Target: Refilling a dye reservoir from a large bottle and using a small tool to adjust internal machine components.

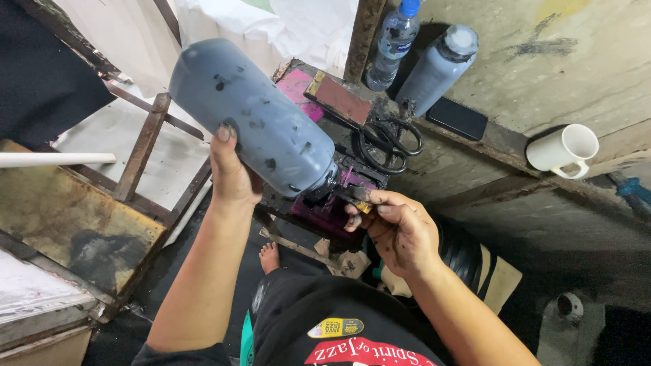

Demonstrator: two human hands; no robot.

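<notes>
My left hand [232, 173] grips a large grey plastic bottle [251, 115] spotted with dark ink. The bottle is tipped, its neck pointing down and right. My right hand [397, 227], ink-stained, pinches a small dark object [356, 198] right at the bottle's mouth. Under both hands lies a magenta-stained block [332, 210] on a dirty ledge.
Black scissors [388, 139], a reddish pad [339, 98], a clear water bottle [395, 41], a second grey bottle [437, 68] and a black phone [458, 118] sit on the ledge. A white mug [564, 150] stands at right. Rusty metal frames [139, 152] stand at left. My bare foot [269, 257] shows below.
</notes>
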